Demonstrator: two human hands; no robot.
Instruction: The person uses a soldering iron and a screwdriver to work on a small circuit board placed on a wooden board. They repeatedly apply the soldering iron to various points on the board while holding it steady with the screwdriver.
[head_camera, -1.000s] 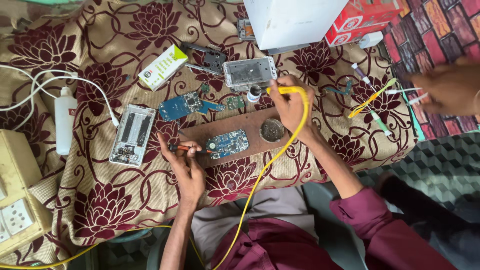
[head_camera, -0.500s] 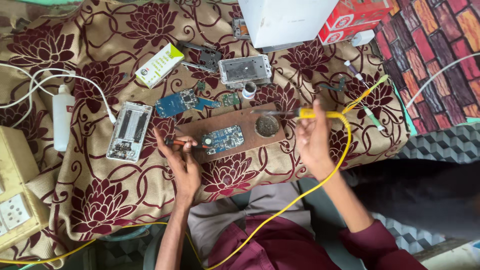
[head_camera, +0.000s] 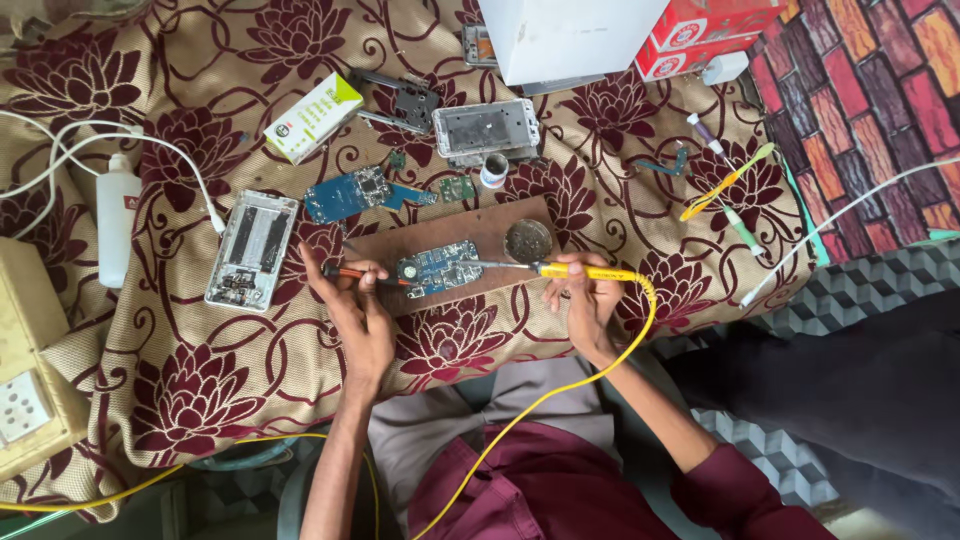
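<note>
My right hand (head_camera: 585, 298) grips a yellow soldering iron (head_camera: 575, 270). Its metal tip points left toward a blue circuit board (head_camera: 440, 266) lying on a brown wooden board (head_camera: 400, 245). A yellow cord (head_camera: 560, 390) runs from the iron down over my lap. My left hand (head_camera: 355, 312) holds a thin red-and-black tool (head_camera: 365, 274) whose tip reaches the left edge of the blue circuit board. A round tin (head_camera: 527, 240) sits on the wooden board's right end, just above the iron.
Spread on the floral cloth: an opened phone body (head_camera: 251, 250), another blue board (head_camera: 352, 192), a phone frame (head_camera: 487, 129), a white-green box (head_camera: 313, 117), a white bottle (head_camera: 116, 222), red boxes (head_camera: 715, 35), a socket board (head_camera: 30, 400) at left.
My right hand has carried the soldering iron down from beside the small pot near the phone frame to the wooden board; its tip now points at the blue circuit board. The left hand stayed.
</note>
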